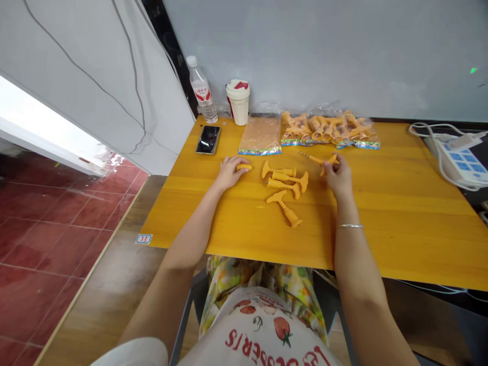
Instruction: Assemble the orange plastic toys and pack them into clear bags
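My right hand [338,173] is closed on the T-shaped handle of a yellow plastic corkscrew [313,158]. Its metal spiral tip is bare and points to the upper left. Further left, my left hand [230,172] rests at the tabletop with its fingers round a short yellow plastic sleeve [244,166], one end of which shows past the fingertips. Between the hands lie several yellow corkscrews [284,184] with sleeves over their screws, close together. One more sleeved corkscrew [285,208] lies nearer to me, its handle toward the upper left.
Along the back stand a water bottle [202,94] and a white cup [239,104]. A phone [208,139], a flat plastic bag [261,134] and clear bags of yellow corkscrews [330,128] lie in front of the board. A power strip [467,160] with cables is at right.
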Demonstrator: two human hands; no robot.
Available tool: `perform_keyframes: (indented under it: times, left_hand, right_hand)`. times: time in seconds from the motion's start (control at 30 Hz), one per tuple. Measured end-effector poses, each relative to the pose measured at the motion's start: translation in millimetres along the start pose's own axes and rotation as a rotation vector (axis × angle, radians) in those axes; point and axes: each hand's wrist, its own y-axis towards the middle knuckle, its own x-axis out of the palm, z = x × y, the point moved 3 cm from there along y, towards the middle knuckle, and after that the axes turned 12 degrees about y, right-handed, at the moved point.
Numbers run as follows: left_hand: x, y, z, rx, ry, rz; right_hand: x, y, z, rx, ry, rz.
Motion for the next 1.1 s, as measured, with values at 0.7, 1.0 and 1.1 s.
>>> perform_keyframes:
  times: [0.7, 1.0, 1.1]
  left_hand:
    - [7.1, -2.2, -5.1, 0.011, 0.031, -0.037]
    - [-3.2, -4.1, 8.1, 0.056, 0.091, 0.11]
    - [-3.9, -5.6, 13.4, 0.088, 0.104, 0.102]
  right_hand:
    - [11.1, -2.6, 9.5, -0.145, -0.329, 0.048]
    - [52.6, -46.2, -60.0, -0.383, -0.313, -0.325]
    - [60.7, -53.7, -62.3, -0.357, -0.313, -0.389]
